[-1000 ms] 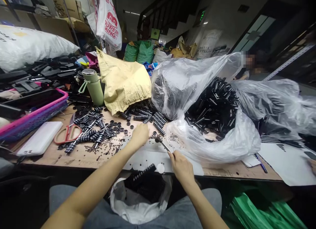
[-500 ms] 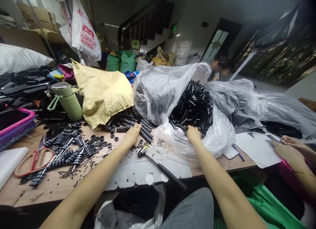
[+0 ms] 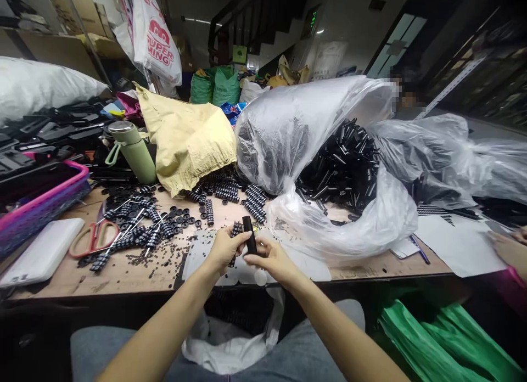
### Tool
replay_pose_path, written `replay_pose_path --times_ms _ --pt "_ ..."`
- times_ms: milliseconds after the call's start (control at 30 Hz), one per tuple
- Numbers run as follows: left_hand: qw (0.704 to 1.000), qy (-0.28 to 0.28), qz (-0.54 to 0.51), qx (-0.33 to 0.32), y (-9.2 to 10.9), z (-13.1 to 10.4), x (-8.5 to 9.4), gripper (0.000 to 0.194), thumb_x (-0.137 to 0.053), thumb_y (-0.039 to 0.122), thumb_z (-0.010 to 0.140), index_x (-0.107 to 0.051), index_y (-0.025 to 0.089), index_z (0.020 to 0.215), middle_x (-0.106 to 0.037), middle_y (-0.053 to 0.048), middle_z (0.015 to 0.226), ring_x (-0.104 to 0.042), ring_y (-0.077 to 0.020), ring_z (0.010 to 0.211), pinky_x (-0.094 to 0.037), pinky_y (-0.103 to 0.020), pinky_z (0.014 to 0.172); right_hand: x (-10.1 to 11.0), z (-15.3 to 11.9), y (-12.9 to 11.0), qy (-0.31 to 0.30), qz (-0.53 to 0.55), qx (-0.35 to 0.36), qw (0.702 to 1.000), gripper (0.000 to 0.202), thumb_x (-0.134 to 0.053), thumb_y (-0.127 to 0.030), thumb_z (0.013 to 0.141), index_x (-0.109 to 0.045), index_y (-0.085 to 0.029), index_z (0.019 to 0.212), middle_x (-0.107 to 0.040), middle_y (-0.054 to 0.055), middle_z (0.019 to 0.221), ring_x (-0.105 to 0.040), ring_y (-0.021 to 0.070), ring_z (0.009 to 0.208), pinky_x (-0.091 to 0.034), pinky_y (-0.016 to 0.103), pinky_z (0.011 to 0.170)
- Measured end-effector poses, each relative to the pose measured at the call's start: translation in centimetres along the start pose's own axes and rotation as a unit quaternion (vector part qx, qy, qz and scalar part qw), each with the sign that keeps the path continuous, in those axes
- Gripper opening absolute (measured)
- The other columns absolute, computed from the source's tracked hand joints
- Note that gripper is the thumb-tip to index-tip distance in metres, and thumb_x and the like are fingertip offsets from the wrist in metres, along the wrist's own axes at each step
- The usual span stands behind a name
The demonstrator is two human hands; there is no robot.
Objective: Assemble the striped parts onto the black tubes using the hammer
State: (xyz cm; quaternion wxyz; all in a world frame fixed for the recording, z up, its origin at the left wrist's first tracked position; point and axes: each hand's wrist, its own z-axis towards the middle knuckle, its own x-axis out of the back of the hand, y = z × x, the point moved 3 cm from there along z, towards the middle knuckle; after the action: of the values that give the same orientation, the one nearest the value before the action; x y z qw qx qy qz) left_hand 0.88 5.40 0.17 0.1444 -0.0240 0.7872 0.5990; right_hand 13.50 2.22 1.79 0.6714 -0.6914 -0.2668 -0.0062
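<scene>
Near the table's front edge, my left hand is closed on a black-and-white patterned roll. Beside it, my right hand pinches a short black tube, held roughly upright against the left fingers. Both hands are close together over a pale sheet. Behind them, more patterned rolls lie in front of a yellow sack. A clear plastic bag lies open to the right, with many black tubes spilling at its mouth.
Orange-handled scissors, a white box and a pink-rimmed basket are at the left. A green bottle stands behind black discs. At the far right, another person's hand is by white paper.
Both hands have come back from the piles and together, now with a patterned roll and a black tube. The hammer is no longer visible. The view has shifted.
</scene>
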Motion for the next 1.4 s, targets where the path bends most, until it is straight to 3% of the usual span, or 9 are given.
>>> replay_pose_path --times_ms 100,200,433,567,933,1067,1133,1200,1400 --pt "1.000 -0.014 0.013 0.018 -0.3 -0.9 0.9 0.029 -0.068 0.033 0.061 -0.046 0.014 0.062 -0.040 0.008 0.042 -0.033 -0.0028 0.035 -0.024 -0.015 0.034 -0.2 0.1 -1.2 0.051 -0.184 0.132 0.973 0.100 -0.076 -0.045 0.046 -0.029 -0.021 0.131 -0.037 0.013 0.131 -0.033 0.0269 0.122 -0.030 0.044 0.099" --pt "1.000 -0.022 0.003 0.008 -0.3 -1.7 1.7 0.030 -0.066 0.038 0.063 -0.051 0.014 0.071 -0.044 0.007 0.047 -0.036 -0.0032 0.036 -0.026 -0.014 0.034 -0.1 0.5 -1.5 0.028 -0.268 0.188 0.944 0.100 -0.077 -0.036 0.049 -0.024 -0.022 0.133 -0.028 0.011 0.136 -0.024 0.0254 0.127 -0.023 0.043 0.104" --pt "0.996 -0.017 -0.092 0.014 -0.2 -2.7 2.4 0.048 -0.052 0.046 0.074 -0.050 0.017 0.111 -0.043 0.008 0.046 -0.032 -0.0033 0.030 -0.022 -0.013 0.030 -1.7 -0.5 -1.4 0.069 -0.175 0.199 0.962 0.113 -0.077 -0.048 0.043 -0.016 -0.018 0.134 -0.024 0.015 0.133 -0.024 0.0274 0.126 -0.032 0.041 0.101" --pt "0.988 0.015 -0.147 0.030 -0.6 -2.9 2.1 0.043 -0.056 0.039 0.071 -0.054 0.014 0.106 -0.048 0.006 0.049 -0.040 -0.0044 0.033 -0.029 -0.015 0.032 -2.7 -1.1 -1.9 0.071 -0.146 0.256 0.953 0.113 -0.079 -0.046 0.041 -0.017 -0.019 0.132 -0.028 0.013 0.133 -0.027 0.0259 0.126 -0.027 0.040 0.105" --pt "0.988 0.038 -0.117 0.090 -1.3 -3.7 1.1 0.030 -0.051 0.038 0.074 -0.056 0.012 0.088 -0.052 0.001 0.049 -0.051 -0.0106 0.039 -0.041 -0.020 0.039 -4.4 -0.6 -0.3 0.060 -0.135 0.168 0.975 0.101 -0.073 -0.019 0.047 -0.017 -0.018 0.130 -0.031 0.011 0.130 -0.034 0.0224 0.121 -0.031 0.036 0.103" --pt "0.995 0.053 0.078 -0.028 -2.4 -3.4 2.0 0.035 -0.045 0.034 0.079 -0.055 0.014 0.107 -0.059 -0.006 0.077 -0.058 -0.0133 0.061 -0.049 -0.029 0.059 -5.8 -0.1 0.9 0.096 -0.166 0.142 0.971 0.095 -0.071 -0.019 0.048 -0.020 -0.016 0.128 -0.034 0.013 0.127 -0.034 0.0239 0.120 -0.033 0.038 0.101" --pt "0.950 0.072 0.259 -0.157 -3.0 -3.5 2.3 0.038 -0.048 0.027 0.078 -0.052 0.016 0.115 -0.056 -0.009 0.093 -0.056 -0.0174 0.082 -0.047 -0.034 0.076 -6.2 0.1 1.7 0.125 -0.202 0.138 0.961 0.086 -0.066 -0.018 0.055 -0.020 -0.013 0.128 -0.035 0.014 0.127 -0.034 0.0238 0.120 -0.032 0.038 0.101" --pt "0.869 0.069 0.424 -0.244 -3.8 -3.7 2.3 0.039 -0.046 0.017 0.078 -0.049 0.014 0.118 -0.054 -0.011 0.097 -0.051 -0.0202 0.092 -0.043 -0.037 0.083 -6.0 0.2 2.5 0.141 -0.256 0.128 0.948 0.076 -0.061 -0.017 0.062 -0.023 -0.011 0.127 -0.037 0.016 0.126 -0.034 0.0232 0.120 -0.033 0.037 0.100" --pt "0.675 -0.015 0.660 -0.330 -4.7 -3.5 3.2 0.036 -0.038 0.008 0.082 -0.046 0.011 0.117 -0.056 -0.012 0.095 -0.051 -0.0204 0.086 -0.043 -0.035 0.073 0.6 -1.8 4.3 0.219 -0.490 -0.076 0.840 0.022 -0.051 -0.034 0.079 -0.053 -0.016 0.091 -0.057 0.013 0.097 -0.051 0.0261 0.095 -0.041 0.037 0.077"
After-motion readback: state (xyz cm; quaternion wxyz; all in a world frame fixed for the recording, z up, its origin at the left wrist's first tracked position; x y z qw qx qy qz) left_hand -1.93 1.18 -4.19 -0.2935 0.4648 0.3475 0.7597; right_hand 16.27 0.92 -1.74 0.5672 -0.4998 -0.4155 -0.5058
